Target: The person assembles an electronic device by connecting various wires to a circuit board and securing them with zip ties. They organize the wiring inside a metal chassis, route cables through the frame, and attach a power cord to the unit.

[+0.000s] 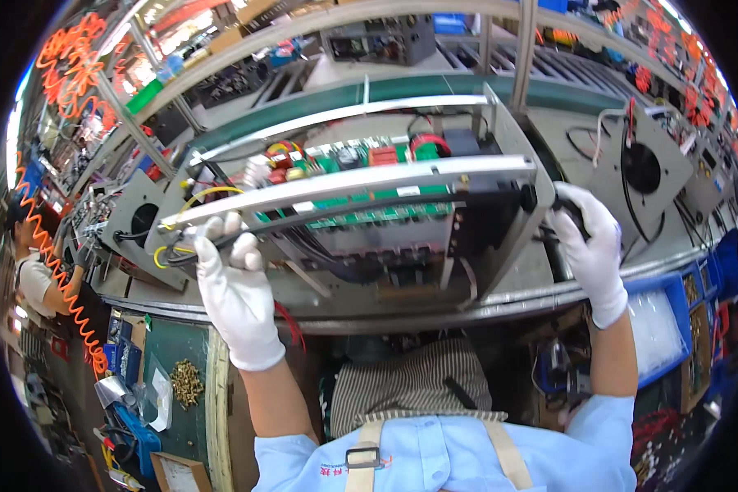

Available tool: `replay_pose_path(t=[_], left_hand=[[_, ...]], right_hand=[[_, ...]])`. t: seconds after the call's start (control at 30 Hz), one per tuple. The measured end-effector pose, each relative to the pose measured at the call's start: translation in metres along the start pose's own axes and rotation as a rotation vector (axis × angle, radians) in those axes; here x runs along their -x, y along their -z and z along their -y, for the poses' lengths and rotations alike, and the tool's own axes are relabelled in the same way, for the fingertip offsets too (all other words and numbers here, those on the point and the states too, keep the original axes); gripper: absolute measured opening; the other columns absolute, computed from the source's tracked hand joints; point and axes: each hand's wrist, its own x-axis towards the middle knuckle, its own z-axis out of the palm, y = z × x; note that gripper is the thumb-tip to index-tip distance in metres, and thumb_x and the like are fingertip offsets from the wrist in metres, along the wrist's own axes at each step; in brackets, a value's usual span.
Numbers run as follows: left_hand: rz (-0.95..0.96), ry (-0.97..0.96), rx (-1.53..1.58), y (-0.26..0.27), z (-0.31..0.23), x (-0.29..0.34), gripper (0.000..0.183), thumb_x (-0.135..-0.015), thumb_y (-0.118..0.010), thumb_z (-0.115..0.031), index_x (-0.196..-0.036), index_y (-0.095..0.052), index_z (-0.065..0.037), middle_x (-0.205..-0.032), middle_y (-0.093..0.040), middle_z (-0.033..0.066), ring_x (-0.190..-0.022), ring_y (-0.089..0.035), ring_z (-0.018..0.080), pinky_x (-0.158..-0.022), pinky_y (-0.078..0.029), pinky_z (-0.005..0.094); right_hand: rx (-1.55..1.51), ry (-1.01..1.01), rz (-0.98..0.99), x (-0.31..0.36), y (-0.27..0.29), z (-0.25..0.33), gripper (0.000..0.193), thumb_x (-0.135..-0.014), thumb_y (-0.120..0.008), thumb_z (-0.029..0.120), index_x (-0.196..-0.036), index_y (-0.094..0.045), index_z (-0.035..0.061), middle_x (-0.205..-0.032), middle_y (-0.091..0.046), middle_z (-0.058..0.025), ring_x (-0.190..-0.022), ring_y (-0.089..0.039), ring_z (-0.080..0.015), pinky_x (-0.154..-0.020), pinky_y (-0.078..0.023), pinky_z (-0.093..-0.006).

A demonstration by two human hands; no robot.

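Note:
A metal chassis frame (pixel 435 174) with silver rails stands on the workbench in front of me, green circuit boards (pixel 385 211) inside it. A thick black cable (pixel 361 211) runs along its near side, from a black fitting (pixel 529 197) in the right end plate (pixel 512 238) towards the left end. My left hand (pixel 238 303), white-gloved, has its fingers curled round this cable near the left end, beside yellow wires (pixel 193 201). Also gloved in white, my right hand (pixel 592 258) is curled at the outer side of the right end plate, gripping a black cable part there, mostly hidden by the fingers.
Grey panels with round black fans (pixel 644 170) stand to the right, another panel (pixel 135 217) to the left. Behind runs a roller conveyor (pixel 582 70). Brass fasteners (pixel 187 384) lie at lower left; a blue bin (pixel 660 328) is at right. A co-worker (pixel 45 279) works at far left.

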Motion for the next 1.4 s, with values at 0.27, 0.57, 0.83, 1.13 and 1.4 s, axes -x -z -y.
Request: replay_pose_path(t=[0.27,0.57,0.83,1.13,1.4], left_hand=[[0.095,0.106,-0.259,0.022,0.005,0.053,0.028,-0.101,-0.054,-0.018,-0.123,-0.050,-0.002,-0.103,-0.066,0.0153,-0.067,-0.067,0.0172,-0.052,-0.053,0.0236],[0.293,0.329,-0.727,0.010,0.018,0.056,0.028,-0.092,-0.068,-0.011,-0.115,-0.061,0.002,-0.100,-0.067,0.0043,-0.084,-0.059,0.0077,-0.076,-0.048,0.0220],[0.135,0.297,-0.641,0.047,0.009,0.051,0.016,-0.094,-0.062,-0.010,-0.105,-0.061,0.001,-0.091,-0.067,0.0053,-0.073,-0.063,0.0101,-0.067,-0.055,0.0261],[0.186,0.303,-0.594,0.048,0.019,0.045,0.017,-0.088,-0.065,-0.001,-0.102,-0.058,0.004,-0.097,-0.066,0.0128,-0.085,-0.067,0.0176,-0.074,-0.059,0.0316],[0.156,0.291,-0.827,0.029,0.003,0.056,0.033,-0.091,-0.061,0.001,-0.123,-0.054,0.006,-0.106,-0.067,0.0153,-0.092,-0.068,0.0206,-0.077,-0.058,0.0320]], right_hand=[[-0.223,0.403,0.042,0.060,-0.026,0.065,0.031,-0.083,-0.067,0.004,-0.112,-0.062,-0.0047,-0.108,-0.065,-0.0212,-0.095,-0.062,-0.0352,-0.087,-0.049,-0.0450],[-0.345,0.192,0.288,0.067,-0.174,0.116,0.031,-0.086,-0.062,0.012,-0.115,-0.063,0.0014,-0.098,-0.065,-0.0171,-0.091,-0.061,-0.0367,-0.082,-0.048,-0.0451],[-0.476,-0.068,0.388,0.059,-0.219,0.128,0.038,-0.090,-0.063,0.029,-0.115,-0.064,-0.0001,-0.105,-0.067,-0.0239,-0.099,-0.065,-0.0369,-0.086,-0.050,-0.0399],[-0.590,-0.110,0.548,0.055,-0.209,0.110,0.042,-0.092,-0.059,0.022,-0.127,-0.058,-0.0026,-0.128,-0.059,-0.0224,-0.115,-0.058,-0.0349,-0.101,-0.044,-0.0378],[-0.500,-0.124,0.666,0.061,-0.207,0.089,0.039,-0.091,-0.060,0.024,-0.119,-0.062,-0.0020,-0.116,-0.064,-0.0220,-0.111,-0.059,-0.0371,-0.096,-0.046,-0.0406]])
